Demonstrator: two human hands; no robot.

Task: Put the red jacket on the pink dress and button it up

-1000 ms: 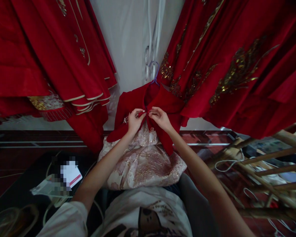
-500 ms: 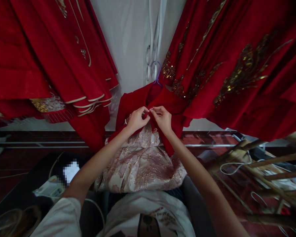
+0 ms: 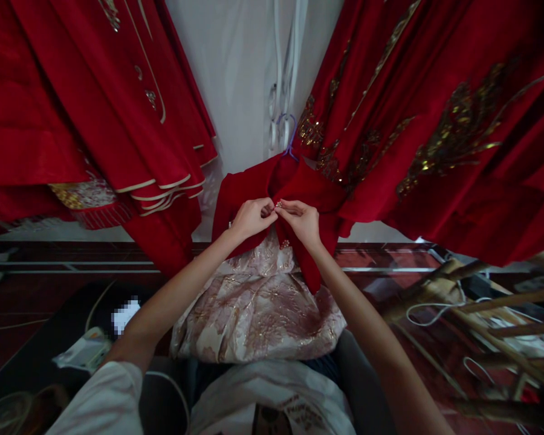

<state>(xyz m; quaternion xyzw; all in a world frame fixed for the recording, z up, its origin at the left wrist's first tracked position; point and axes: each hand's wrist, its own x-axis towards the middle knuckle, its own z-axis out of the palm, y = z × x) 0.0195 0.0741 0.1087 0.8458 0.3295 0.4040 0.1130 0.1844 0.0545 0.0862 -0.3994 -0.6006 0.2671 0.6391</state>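
Observation:
A small red jacket (image 3: pixel 317 193) hangs on a blue hanger (image 3: pixel 289 134) in front of me, over a pale pink and gold brocade skirt (image 3: pixel 258 308). My left hand (image 3: pixel 250 219) and my right hand (image 3: pixel 303 221) meet at the jacket's front opening. Both are closed in a pinch on the two front edges, where a small pearly fastening shows between the fingertips.
Red embroidered garments hang at the left (image 3: pixel 86 115) and the right (image 3: pixel 435 121), with a white wall (image 3: pixel 236 78) between them. A wooden chair frame (image 3: pixel 489 302) stands at the right. A white packet (image 3: pixel 84 351) and cables lie on the dark floor at the left.
My hands have drawn closer together at the jacket's front, bringing the two edges together. The view has shifted slightly.

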